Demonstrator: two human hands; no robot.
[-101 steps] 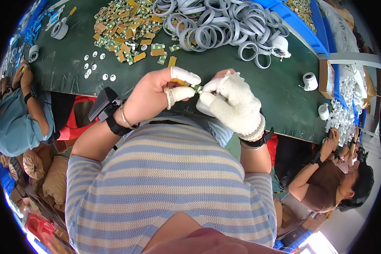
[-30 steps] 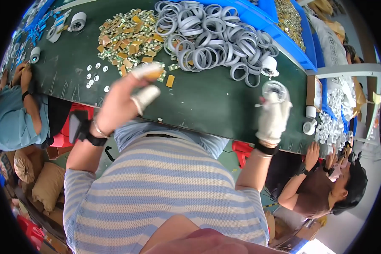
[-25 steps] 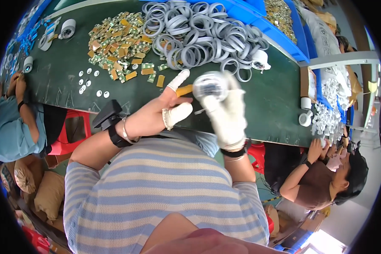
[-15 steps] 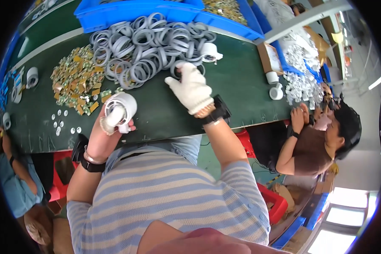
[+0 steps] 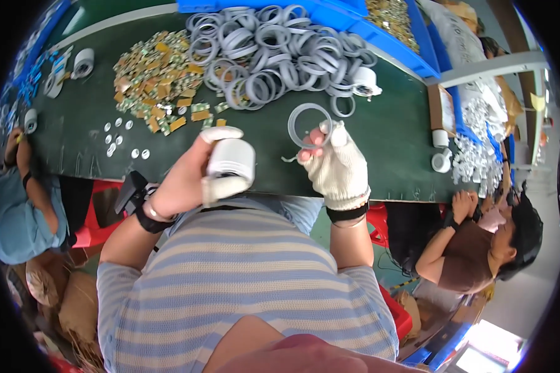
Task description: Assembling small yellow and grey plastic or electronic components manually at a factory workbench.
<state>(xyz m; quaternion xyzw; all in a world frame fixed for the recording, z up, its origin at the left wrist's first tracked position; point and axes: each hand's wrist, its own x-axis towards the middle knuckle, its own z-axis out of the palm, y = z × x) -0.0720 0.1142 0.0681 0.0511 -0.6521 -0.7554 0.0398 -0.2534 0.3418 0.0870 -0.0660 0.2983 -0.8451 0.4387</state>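
My left hand (image 5: 190,177), with covers on some fingers, is closed around a white cylindrical housing (image 5: 232,160) just above the table's near edge. In my right hand (image 5: 339,165), which wears a cream knitted glove with bare fingertips, a translucent grey plastic ring (image 5: 309,126) is pinched and held upright. The two hands are apart, the ring to the right of the housing. Beyond them lies a heap of similar grey rings (image 5: 274,37). Left of that heap spreads a pile of small circuit boards (image 5: 155,78), green and yellow-brown.
Small white discs (image 5: 135,153) lie at left on the green table (image 5: 267,133). Another white housing (image 5: 364,81) stands right of the rings. Blue bins (image 5: 395,46) line the back. Clear plastic parts (image 5: 473,155) are heaped at right. Co-workers sit on both sides.
My right hand has drawn back from the ring heap with one ring in its fingers. My left hand has moved right and turned the housing. The view has shifted.
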